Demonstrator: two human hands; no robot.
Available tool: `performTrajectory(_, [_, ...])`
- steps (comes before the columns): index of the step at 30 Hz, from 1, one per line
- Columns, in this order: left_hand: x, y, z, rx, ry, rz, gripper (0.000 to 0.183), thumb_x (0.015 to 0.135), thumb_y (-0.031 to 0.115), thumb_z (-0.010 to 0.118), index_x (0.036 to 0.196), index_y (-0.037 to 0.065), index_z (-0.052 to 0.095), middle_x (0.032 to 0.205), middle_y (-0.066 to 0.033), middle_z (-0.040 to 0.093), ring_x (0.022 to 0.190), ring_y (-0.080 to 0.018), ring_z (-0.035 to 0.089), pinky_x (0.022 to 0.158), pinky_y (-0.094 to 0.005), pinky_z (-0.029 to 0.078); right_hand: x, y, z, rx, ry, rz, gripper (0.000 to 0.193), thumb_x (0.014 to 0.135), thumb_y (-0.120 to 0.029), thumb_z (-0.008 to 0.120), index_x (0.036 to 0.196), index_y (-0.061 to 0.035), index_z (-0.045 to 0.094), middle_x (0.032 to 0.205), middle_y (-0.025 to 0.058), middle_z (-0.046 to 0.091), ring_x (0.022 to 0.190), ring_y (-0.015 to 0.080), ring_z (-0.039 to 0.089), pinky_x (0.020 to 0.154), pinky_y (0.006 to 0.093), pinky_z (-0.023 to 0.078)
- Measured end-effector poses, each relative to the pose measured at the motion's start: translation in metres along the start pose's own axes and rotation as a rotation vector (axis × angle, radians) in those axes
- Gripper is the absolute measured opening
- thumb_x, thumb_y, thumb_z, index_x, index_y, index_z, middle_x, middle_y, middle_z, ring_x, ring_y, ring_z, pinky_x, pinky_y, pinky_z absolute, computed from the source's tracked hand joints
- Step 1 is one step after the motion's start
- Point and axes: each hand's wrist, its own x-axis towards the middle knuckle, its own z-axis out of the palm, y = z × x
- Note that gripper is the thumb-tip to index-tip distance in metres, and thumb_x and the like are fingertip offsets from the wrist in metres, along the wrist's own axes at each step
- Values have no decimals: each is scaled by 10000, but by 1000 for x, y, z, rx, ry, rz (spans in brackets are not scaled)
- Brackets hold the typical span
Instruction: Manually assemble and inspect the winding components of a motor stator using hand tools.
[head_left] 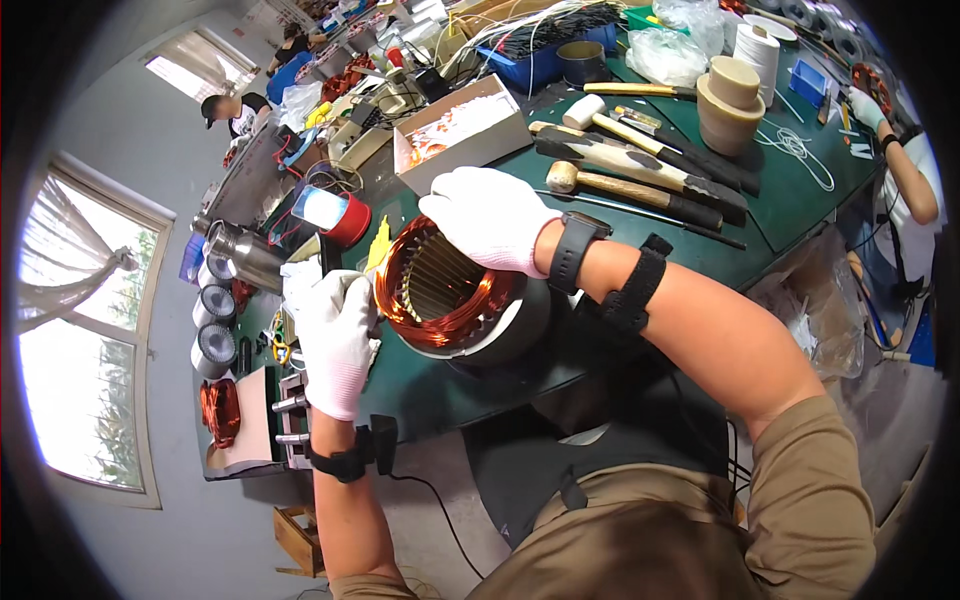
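Observation:
A motor stator (pixel 455 285) with reddish copper windings round its open end sits tilted on the green bench in front of me, its slotted bore facing up. My right hand (pixel 492 220), in a white glove, lies over the far right rim of the windings with its fingers curled down; the fingertips are partly hidden. At the left edge of the windings is my left hand (pixel 338 335), also white-gloved. Its fingers are bent together, and what they pinch is too small to make out. A yellow leaf-shaped piece (pixel 379 245) stands up just behind the windings.
Beyond the stator stands a box of small white and orange pieces (pixel 465 135). Mallets (pixel 625 190) and wooden sticks lie far right, beside stacked tan cups (pixel 730 105). A red tin (pixel 348 220), wire spools (pixel 214 345) and a copper coil (pixel 220 413) are left. Co-workers sit farther off.

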Motion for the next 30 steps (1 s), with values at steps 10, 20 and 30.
performTrajectory(10, [33,12,-9,129,-202,-35,218,1064,151,593,931,1,679,723,-1,618,615,-73,580,541,-254,472,4,4,12,109,7,133,359,1042,-335,494,1015,-66,730,1067,185,732,1040,390,688,953,483,534])
performTrajectory(20, [47,16,-6,75,-236,-135,318,1062,230,627,800,50,630,667,15,588,563,-64,556,523,-241,449,4,5,10,108,23,89,364,1036,-321,493,989,-68,750,1067,188,736,1030,399,694,934,495,547])
performTrajectory(30, [55,4,-17,1,-344,-233,339,1087,322,628,828,105,655,593,82,509,446,4,391,414,-188,246,13,-3,1,48,-193,109,264,1009,-235,531,1077,-93,743,1087,162,699,1071,349,671,955,453,532])
